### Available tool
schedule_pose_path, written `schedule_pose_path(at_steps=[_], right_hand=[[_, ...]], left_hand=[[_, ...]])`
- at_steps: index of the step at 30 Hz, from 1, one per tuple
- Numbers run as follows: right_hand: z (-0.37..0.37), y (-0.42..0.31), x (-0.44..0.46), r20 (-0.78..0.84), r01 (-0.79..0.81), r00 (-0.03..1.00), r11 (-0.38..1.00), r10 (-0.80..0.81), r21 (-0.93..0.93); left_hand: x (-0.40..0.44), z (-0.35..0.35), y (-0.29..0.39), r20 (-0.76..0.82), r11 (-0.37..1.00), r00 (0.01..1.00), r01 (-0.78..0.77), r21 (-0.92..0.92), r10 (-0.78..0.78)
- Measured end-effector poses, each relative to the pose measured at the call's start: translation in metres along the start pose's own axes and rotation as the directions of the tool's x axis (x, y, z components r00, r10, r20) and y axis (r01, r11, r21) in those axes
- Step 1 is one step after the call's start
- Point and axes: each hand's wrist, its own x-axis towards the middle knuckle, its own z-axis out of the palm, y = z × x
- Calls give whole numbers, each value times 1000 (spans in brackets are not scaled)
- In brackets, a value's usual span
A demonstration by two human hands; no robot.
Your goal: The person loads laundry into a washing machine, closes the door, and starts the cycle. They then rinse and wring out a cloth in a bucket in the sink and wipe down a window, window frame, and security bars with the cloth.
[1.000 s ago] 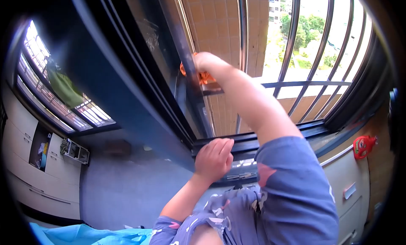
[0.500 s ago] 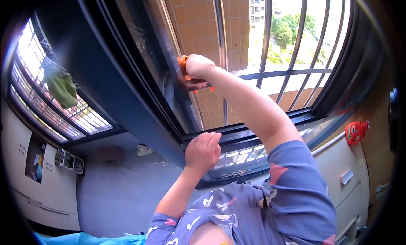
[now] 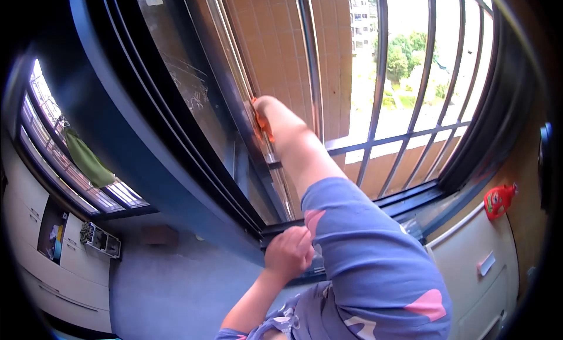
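Note:
My right arm reaches out through the window opening. At its end my right hand [image 3: 264, 108], partly turned away from view, presses an orange cloth [image 3: 262, 120] to the outer edge of the window sash [image 3: 234, 108], beside the metal bars. Lower down, my left hand [image 3: 288, 252] is closed at the bottom corner of the dark window frame [image 3: 271, 230], its fingers curled over the edge. My right sleeve hides part of the sill.
Vertical metal bars [image 3: 381, 64] and a crossbar [image 3: 404, 138] stand outside, before a brown tiled wall [image 3: 328, 76]. A red bottle [image 3: 498, 202] sits on a white cabinet [image 3: 469, 246] at right. Left, a green garment [image 3: 88, 158] hangs by another window.
My right arm has stretched farther out, and the shoulder has come forward. The orange cloth sits a little lower in view. My left hand stays at the frame corner.

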Motion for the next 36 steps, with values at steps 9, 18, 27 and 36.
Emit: schedule_pose_path(at_steps=[9,18,27,36], right_hand=[[-5,2,29,-137,168,920,687,-367,-707],[-29,-31,14,79,-9,993,723,89,-691],[-59,-15,135,42,22,999,724,9,-690],[-38,-44,61,-98,145,983,986,-153,-81]], left_hand=[[-2,4,-4,-30,997,998,-48,67,50],[-26,-74,-13,-441,905,813,-425,-4,380],[20,-121,-64,-723,988,677,-45,146,137],[38,-111,-64,-677,975,734,106,194,55]])
